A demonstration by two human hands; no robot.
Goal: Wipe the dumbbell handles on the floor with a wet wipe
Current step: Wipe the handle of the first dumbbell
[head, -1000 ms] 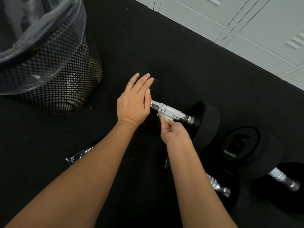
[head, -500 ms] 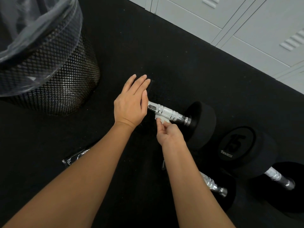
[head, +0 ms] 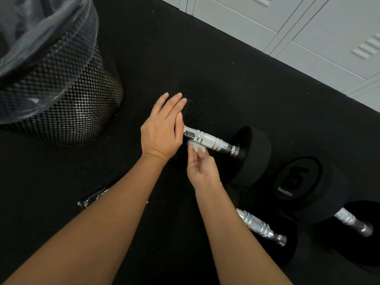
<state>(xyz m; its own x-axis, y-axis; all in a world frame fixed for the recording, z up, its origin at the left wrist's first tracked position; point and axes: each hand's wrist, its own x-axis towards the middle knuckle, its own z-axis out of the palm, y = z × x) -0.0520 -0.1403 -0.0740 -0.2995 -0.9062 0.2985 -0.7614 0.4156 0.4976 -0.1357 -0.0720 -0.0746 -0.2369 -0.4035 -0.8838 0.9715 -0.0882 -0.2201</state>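
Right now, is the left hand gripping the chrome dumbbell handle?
No: the left hand lies flat with straight fingers over the dumbbell's end, while the right hand pinches the white wet wipe against the knurled chrome dumbbell handle.

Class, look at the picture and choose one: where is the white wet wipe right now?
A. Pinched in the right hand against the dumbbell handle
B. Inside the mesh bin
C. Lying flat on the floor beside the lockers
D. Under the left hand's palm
A: the right hand pinches the wet wipe against the near side of the chrome dumbbell handle, while the left hand lies flat, fingers straight, over the handle's other end.
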